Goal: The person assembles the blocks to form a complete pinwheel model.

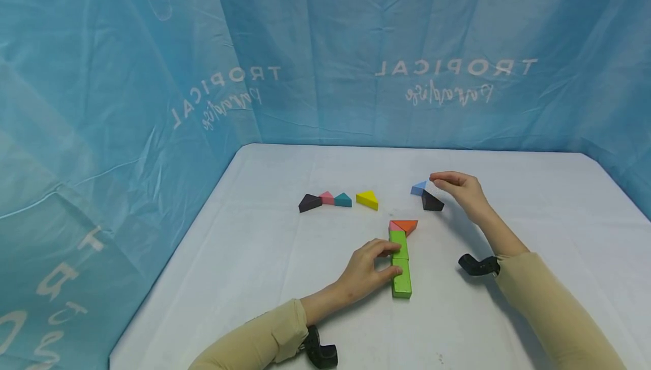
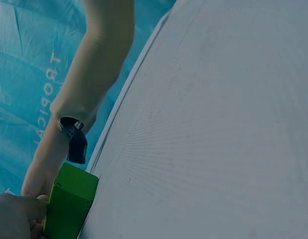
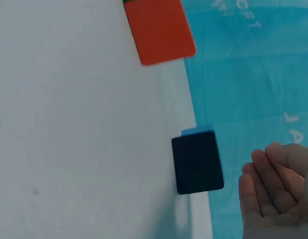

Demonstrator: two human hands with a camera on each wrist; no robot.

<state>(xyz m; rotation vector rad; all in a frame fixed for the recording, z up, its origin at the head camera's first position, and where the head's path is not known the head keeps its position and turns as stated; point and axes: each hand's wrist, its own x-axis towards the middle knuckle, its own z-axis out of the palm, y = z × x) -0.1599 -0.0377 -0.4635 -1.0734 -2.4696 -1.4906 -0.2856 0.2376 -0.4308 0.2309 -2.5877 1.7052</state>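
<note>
My left hand [image 1: 363, 271] rests its thumb and index fingertips at the left side of two green blocks, the farther green block [image 1: 398, 238] and the nearer green block [image 1: 402, 286], which lie end to end. At their far end are a pink triangular block [image 1: 394, 226] and an orange triangular block [image 1: 406, 226]. My right hand [image 1: 465, 192] hovers with nothing in its fingers, beside a black block [image 1: 433, 202] and a light blue triangular block [image 1: 419, 188]. In the right wrist view, the fingers [image 3: 273, 186] are apart from the black block.
Farther left on the white table [image 1: 244, 268] sit a black block [image 1: 310, 203], a small pink block [image 1: 327, 198], a teal block [image 1: 343, 200] and a yellow block [image 1: 368, 200]. A blue printed curtain [image 1: 325, 48] hangs behind the table and along its left side.
</note>
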